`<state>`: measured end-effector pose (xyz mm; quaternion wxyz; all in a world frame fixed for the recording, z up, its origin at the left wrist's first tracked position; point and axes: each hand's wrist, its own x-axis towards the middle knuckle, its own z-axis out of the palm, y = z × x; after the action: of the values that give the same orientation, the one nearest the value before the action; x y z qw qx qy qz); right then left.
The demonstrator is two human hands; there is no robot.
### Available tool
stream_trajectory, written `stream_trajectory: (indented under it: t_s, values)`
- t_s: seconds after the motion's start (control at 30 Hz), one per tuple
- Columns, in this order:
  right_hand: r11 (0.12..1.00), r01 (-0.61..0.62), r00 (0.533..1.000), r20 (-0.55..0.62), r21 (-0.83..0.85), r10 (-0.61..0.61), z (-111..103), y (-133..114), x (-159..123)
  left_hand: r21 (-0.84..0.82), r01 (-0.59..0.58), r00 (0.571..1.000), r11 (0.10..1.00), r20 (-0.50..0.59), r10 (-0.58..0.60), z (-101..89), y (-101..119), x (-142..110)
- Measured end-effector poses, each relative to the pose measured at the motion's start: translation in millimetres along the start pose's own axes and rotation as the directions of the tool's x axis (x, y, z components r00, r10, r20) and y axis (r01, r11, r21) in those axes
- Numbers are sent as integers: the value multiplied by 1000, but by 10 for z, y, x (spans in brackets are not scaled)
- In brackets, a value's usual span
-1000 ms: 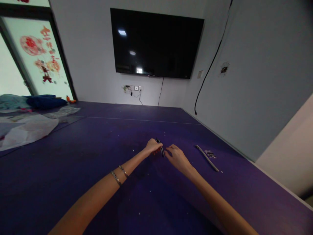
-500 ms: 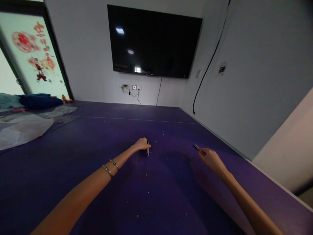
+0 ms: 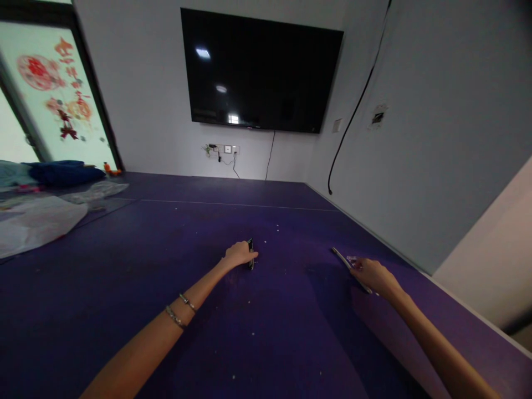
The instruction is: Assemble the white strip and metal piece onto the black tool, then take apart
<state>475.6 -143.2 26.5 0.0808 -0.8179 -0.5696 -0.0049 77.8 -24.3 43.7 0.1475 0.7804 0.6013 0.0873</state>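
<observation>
My left hand [image 3: 239, 254], with two bracelets at the wrist, is closed round a small, flat dark object [image 3: 251, 265] with a pale edge, standing on edge at the purple surface [image 3: 199, 332]. Its exact kind is too small to make out. To the right, my right hand [image 3: 374, 275] has its fingers closed at a long, thin, pale stick [image 3: 341, 257] that slants from upper left to lower right under them. A small clear, shiny piece [image 3: 352, 259] shows beside the fingertips; whether it is held too I cannot tell.
Small white specks dot the purple surface. Clear plastic sheeting [image 3: 45, 221] and dark blue cloth [image 3: 66, 172] lie at the left. A television [image 3: 261, 72] hangs on the far wall, and a black cable [image 3: 353, 113] dangles down the right wall.
My right hand has moved right and slightly nearer to me, and more of the pale stick now shows, along with the clear piece. My left hand has barely shifted.
</observation>
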Motion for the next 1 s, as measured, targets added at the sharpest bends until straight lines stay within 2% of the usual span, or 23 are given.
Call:
stream_trajectory:
  t_s: [0.07,0.23,0.43,0.6,0.67,0.73,1.0]
  values:
    - [1000,-23,1000,10,-9,23,0,8,9,5,21,1000,1000,-5,-21,37,13,-56]
    - [1000,13,998,64,11,-14,31,58,85,32,40,999,999,-27,-40,101,45,-104]
    - [988,143,976,156,55,-150,127,145,215,31,29,999,999,-18,-28,105,30,-109]
    - [975,203,970,121,90,-213,127,94,148,26,25,1000,999,-17,-25,109,28,-110]
    - [975,203,974,80,88,-210,111,-67,66,25,34,999,999,-16,-33,111,32,-108]
    - [975,208,977,22,77,-210,95,-331,-31,20,37,999,999,-16,-36,112,33,-109]
    - [938,309,951,-50,159,-305,15,-1678,-294,10,-4,1000,1000,-30,4,130,-6,-117]
